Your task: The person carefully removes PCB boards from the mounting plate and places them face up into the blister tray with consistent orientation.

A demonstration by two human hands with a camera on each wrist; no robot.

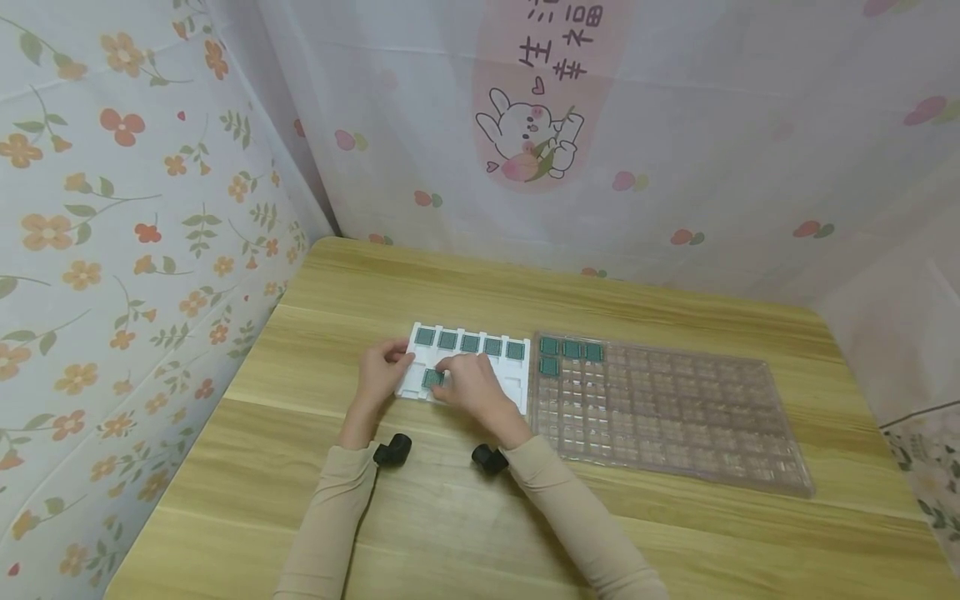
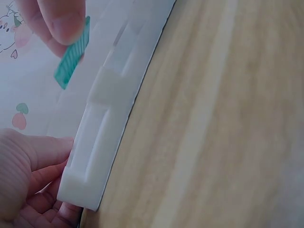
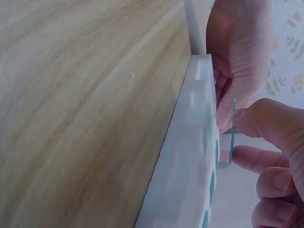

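My right hand pinches a small square green circuit board between thumb and finger. The board is held over the front row of a white slotted tray; in the right wrist view the thin board stands edge-on, just off the tray's face. My left hand grips the tray's left end, its thumb along the edge in the left wrist view. Several more green boards sit in the tray's back row.
Right beside the white tray lies a large clear plastic tray with many pockets; a few green boards fill its back left corner. Both rest on a wooden table. Black wrist cameras sit at both wrists. Printed curtains hang behind.
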